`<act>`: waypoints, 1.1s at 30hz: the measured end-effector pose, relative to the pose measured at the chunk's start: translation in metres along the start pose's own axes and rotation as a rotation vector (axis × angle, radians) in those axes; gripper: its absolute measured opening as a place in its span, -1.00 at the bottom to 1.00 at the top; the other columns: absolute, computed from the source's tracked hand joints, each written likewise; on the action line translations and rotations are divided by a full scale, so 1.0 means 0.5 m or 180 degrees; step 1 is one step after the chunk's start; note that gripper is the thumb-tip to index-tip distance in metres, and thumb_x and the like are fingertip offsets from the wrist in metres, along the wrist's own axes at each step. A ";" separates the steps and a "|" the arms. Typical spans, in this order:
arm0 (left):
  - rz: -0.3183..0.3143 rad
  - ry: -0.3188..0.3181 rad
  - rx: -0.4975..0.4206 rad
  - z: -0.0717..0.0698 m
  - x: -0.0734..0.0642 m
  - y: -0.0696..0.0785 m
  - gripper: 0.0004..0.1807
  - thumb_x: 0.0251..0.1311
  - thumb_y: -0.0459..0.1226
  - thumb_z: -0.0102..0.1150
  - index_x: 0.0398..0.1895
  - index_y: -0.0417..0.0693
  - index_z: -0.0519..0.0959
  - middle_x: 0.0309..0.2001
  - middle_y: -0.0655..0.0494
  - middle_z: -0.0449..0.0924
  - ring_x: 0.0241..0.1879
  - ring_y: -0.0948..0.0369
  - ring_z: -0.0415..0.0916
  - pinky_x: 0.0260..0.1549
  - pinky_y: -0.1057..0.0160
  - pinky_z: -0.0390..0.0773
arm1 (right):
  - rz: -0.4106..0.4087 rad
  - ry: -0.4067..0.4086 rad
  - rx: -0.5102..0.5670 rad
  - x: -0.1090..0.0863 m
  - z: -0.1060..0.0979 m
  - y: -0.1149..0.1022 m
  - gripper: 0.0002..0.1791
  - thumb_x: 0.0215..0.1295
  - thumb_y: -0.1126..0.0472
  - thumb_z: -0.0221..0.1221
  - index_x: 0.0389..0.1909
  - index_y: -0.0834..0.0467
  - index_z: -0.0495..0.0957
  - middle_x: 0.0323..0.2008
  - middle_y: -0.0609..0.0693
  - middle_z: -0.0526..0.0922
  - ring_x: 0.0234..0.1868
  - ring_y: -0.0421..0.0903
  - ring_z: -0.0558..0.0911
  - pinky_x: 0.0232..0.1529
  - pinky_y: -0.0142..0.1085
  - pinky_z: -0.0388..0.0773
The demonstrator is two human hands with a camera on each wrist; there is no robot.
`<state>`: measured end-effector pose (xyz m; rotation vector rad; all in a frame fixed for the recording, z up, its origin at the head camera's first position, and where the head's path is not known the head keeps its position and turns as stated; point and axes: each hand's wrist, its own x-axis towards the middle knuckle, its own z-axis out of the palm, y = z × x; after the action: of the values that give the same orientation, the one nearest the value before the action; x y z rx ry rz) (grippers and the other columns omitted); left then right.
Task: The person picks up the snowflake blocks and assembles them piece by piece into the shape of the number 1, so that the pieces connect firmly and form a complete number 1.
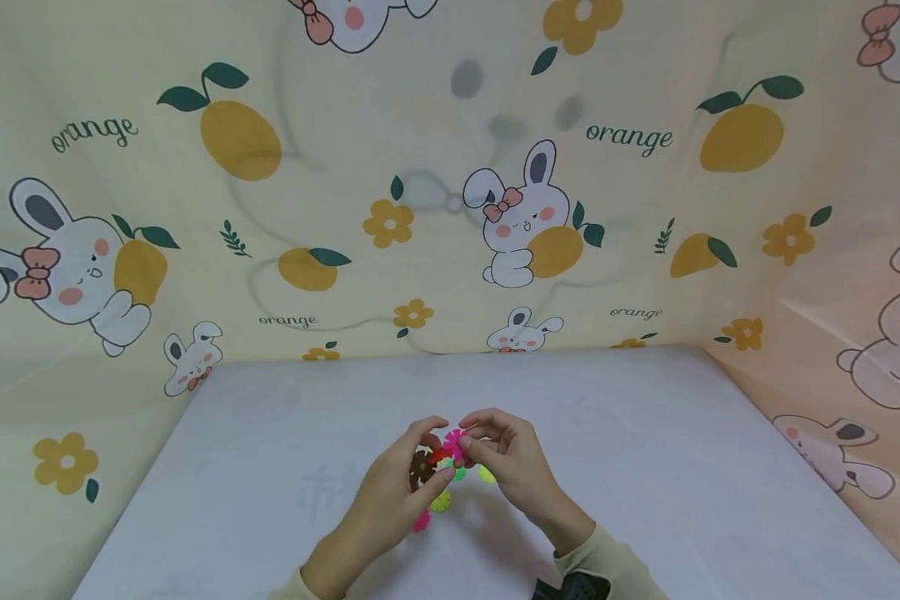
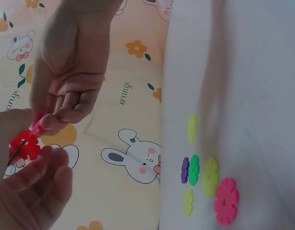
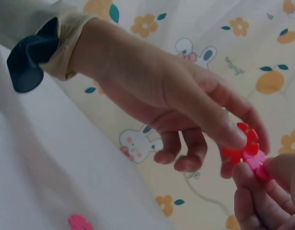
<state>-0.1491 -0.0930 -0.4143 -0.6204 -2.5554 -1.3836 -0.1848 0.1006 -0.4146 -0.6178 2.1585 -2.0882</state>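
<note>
My left hand holds a brown notched disc and a red notched disc, which are together between its thumb and fingers. My right hand pinches a pink notched disc by thumb and fingertips. In the right wrist view the pink disc meets the edge of the red disc; whether they interlock I cannot tell. Both hands are raised above the table. The brown disc shows only as a dark edge in the left wrist view, and fingers cover parts of the discs.
Loose notched discs lie on the white table under the hands: a pink one, a green one, a purple one and several yellow ones. A cloth printed with rabbits and oranges surrounds the table's back and sides.
</note>
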 end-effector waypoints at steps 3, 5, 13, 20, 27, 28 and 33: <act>0.0271 0.0172 0.0212 0.006 -0.002 -0.003 -0.37 0.17 -0.29 0.44 0.31 0.08 0.42 -0.17 0.23 0.58 -0.43 0.44 0.43 -0.50 0.45 0.54 | 0.0132 0.0020 0.0155 0.000 0.004 -0.001 -0.75 0.39 0.36 0.21 -0.07 0.46 0.44 -0.33 0.03 0.66 -0.41 -0.24 0.69 -0.21 -0.38 0.72; 0.0477 0.0273 0.0334 0.010 -0.004 -0.007 -0.37 0.14 -0.31 0.46 0.29 0.05 0.45 -0.15 0.22 0.60 -0.42 0.46 0.43 -0.48 0.46 0.57 | 0.0186 0.0008 0.0252 0.000 0.007 -0.001 -0.75 0.39 0.37 0.19 -0.10 0.47 0.40 -0.37 -0.09 0.64 -0.41 -0.26 0.68 -0.20 -0.38 0.71; 0.0692 0.0570 0.0490 0.024 -0.005 -0.015 -0.54 0.22 -0.32 0.38 0.18 0.01 0.52 -0.19 0.26 0.60 -0.45 0.50 0.37 -0.50 0.50 0.52 | 0.0230 -0.0061 0.0493 -0.001 0.013 -0.001 -0.78 0.37 0.37 0.21 -0.17 0.44 0.39 -0.40 -0.18 0.67 -0.38 -0.29 0.67 -0.21 -0.41 0.69; 0.0748 0.0795 0.0563 0.041 -0.010 -0.020 -0.45 0.03 -0.26 0.55 0.12 -0.01 0.55 -0.27 0.27 0.58 -0.52 0.51 0.33 -0.54 0.57 0.45 | 0.0280 -0.0027 0.0619 -0.008 0.023 0.001 -0.88 0.38 0.37 0.20 -0.27 0.16 0.44 -0.42 -0.20 0.68 -0.34 -0.32 0.67 -0.18 -0.42 0.69; 0.0764 0.0970 0.0597 0.039 -0.011 -0.023 -0.48 -0.08 -0.21 0.61 0.00 -0.02 0.61 -0.34 0.31 0.57 -0.53 0.57 0.28 -0.55 0.63 0.41 | 0.0272 -0.0031 0.0587 -0.013 0.034 0.000 -0.73 0.39 0.34 0.21 -0.16 0.48 0.38 -0.42 -0.22 0.68 -0.33 -0.34 0.65 -0.19 -0.43 0.67; 0.0787 0.0975 0.0592 0.038 -0.010 -0.023 -0.48 -0.08 -0.21 0.61 -0.01 -0.02 0.61 -0.35 0.31 0.57 -0.53 0.56 0.28 -0.55 0.63 0.41 | 0.0278 -0.0060 0.0558 -0.013 0.033 -0.001 -0.70 0.40 0.33 0.20 -0.14 0.52 0.37 -0.42 -0.23 0.68 -0.33 -0.34 0.65 -0.18 -0.43 0.67; 0.0867 0.0964 0.0520 0.025 -0.006 -0.020 -0.53 -0.04 -0.24 0.59 -0.03 -0.02 0.62 -0.38 0.27 0.57 -0.52 0.54 0.32 -0.54 0.61 0.44 | 0.0353 -0.0208 0.0439 -0.009 0.018 -0.012 -0.62 0.49 0.26 0.11 -0.05 0.60 0.39 -0.39 -0.23 0.71 -0.32 -0.32 0.68 -0.16 -0.43 0.68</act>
<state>-0.1503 -0.0884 -0.4298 -0.6459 -2.2210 -1.0749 -0.1763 0.0938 -0.4103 -0.5318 1.9473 -2.1060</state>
